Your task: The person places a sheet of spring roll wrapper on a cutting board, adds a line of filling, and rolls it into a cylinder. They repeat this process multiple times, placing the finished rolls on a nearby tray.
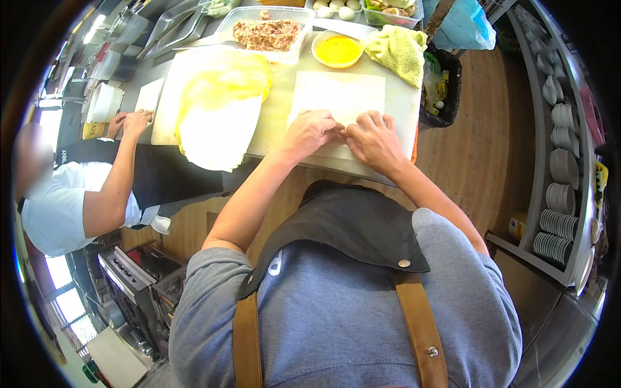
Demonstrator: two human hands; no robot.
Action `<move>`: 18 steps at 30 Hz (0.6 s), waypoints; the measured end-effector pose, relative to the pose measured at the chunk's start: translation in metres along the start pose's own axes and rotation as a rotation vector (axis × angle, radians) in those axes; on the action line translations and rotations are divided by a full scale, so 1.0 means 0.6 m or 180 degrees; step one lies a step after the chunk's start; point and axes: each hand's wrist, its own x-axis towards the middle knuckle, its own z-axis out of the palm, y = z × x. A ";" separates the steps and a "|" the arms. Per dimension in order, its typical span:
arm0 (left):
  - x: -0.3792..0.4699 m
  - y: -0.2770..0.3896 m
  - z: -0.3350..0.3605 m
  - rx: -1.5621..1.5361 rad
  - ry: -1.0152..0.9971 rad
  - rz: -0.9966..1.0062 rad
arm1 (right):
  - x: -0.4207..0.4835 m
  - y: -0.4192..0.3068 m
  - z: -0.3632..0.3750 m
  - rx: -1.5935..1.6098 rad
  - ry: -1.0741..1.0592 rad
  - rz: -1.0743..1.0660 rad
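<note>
A square, pale wrapper sheet (339,92) lies flat on the light work board (276,123) before me. My left hand (315,131) and my right hand (376,140) meet at its near edge, fingers bent and pinching the wrapper there. A little reddish filling seems to show between the fingertips; most of it is hidden by my hands. Left of the sheet rests a stack of thin yellowish-white wrappers (218,111), its near corner overhanging the table edge. Beyond the sheet are a bowl of beaten egg (337,50) and a clear plastic tub of raw minced meat (267,34).
A yellow-green cloth (399,51) lies at the board's right corner, above a black-lined bin (449,97). Whole eggs (339,8) sit in a container at the back. To the left, a co-worker's hands (131,123) work at the same counter. Stacked plates (563,167) fill the right-hand shelf.
</note>
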 end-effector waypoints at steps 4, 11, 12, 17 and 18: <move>0.006 0.008 0.016 -0.0212 0.0163 0.0138 | -0.011 0.011 -0.003 0.0306 0.0063 -0.0017; 0.003 0.025 0.005 -0.0738 0.0294 -0.0386 | -0.012 0.017 -0.010 0.0538 0.0157 0.0149; -0.002 0.029 0.006 -0.0873 0.0381 -0.0475 | -0.012 0.015 -0.012 0.0523 0.0261 0.0110; 0.014 0.045 0.003 0.0050 0.0131 -0.0020 | -0.014 0.020 -0.008 0.0381 0.0132 0.0105; 0.020 0.048 -0.003 0.0193 -0.0038 -0.0047 | -0.013 0.022 -0.006 0.0380 0.0129 0.0125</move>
